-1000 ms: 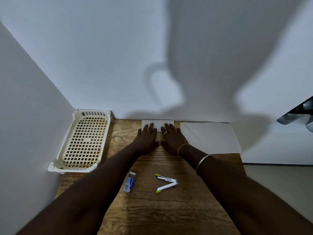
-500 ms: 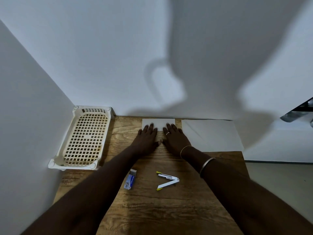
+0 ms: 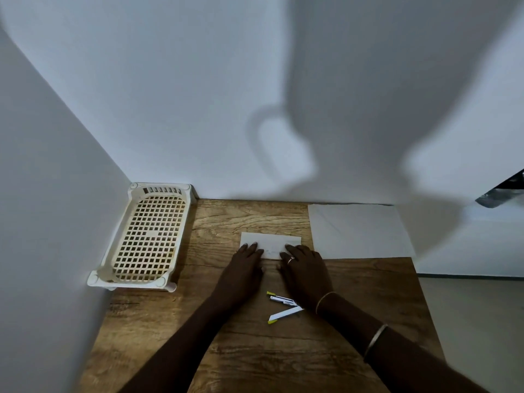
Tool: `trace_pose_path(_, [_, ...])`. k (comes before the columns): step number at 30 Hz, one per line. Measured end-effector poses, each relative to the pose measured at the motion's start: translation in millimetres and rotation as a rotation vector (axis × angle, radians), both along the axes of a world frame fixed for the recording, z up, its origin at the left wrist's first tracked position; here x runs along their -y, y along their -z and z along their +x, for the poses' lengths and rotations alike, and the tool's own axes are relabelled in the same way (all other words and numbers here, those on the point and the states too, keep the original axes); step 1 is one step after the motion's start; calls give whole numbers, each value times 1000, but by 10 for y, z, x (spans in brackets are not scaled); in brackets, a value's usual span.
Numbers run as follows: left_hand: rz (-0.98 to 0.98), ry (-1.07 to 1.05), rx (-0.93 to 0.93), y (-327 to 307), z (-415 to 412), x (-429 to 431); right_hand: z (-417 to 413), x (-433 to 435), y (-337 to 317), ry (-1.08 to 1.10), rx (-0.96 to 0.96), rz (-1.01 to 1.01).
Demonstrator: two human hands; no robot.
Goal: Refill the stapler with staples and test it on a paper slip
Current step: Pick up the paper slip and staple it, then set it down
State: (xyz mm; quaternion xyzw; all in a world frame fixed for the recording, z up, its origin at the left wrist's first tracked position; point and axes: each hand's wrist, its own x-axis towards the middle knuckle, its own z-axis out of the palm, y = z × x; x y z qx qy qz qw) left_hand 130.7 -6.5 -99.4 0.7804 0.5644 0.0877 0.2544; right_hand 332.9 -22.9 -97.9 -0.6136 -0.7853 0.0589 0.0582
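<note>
Paper slip (image 3: 270,244): on table (image 3: 255,353), pressed under left hand (image 3: 243,268) and right hand (image 3: 306,270), each grip apart, fingers flat. Stapler (image 3: 283,300): hinged open, unheld, near right wrist; refill and test seemingly pending.

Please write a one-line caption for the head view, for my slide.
Left hand and right hand rest flat on the paper slip; the open stapler lies nearby on the wooden table.

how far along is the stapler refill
Early. Done: the stapler lies swung open on the table. In hand: left hand and right hand press flat on the paper slip. Left: close it and staple the slip; whether staples are loaded cannot be told.
</note>
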Motion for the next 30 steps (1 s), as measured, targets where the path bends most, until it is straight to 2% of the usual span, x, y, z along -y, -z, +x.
trace_pose_path(2, [55, -170, 112, -36, -21, 49, 10, -16, -6, 99, -113, 30])
trace_pose_path(5, [77, -481, 254, -126, -32, 4, 27, -184, -57, 347, -381, -85])
trace_pose_path(8, [-21, -610, 293, -190, -36, -131, 53, -391, -107, 400, -408, -215])
trace_pose_path(12, [-88, -589, 287, -195, -25, -209, 84, -525, -138, 299, -250, -265])
trace_pose_path(18, [-67, -511, 256, -174, 3, -148, 117, -601, -189, 274, -224, -229])
trace_pose_path(24, [-134, -565, 418, -293, -37, -161, 190, -552, -349, 364, -479, -319])
trace_pose_path(30, [-114, -608, 716, -737, -49, -128, 261, -510, -874, 344, -682, -155])
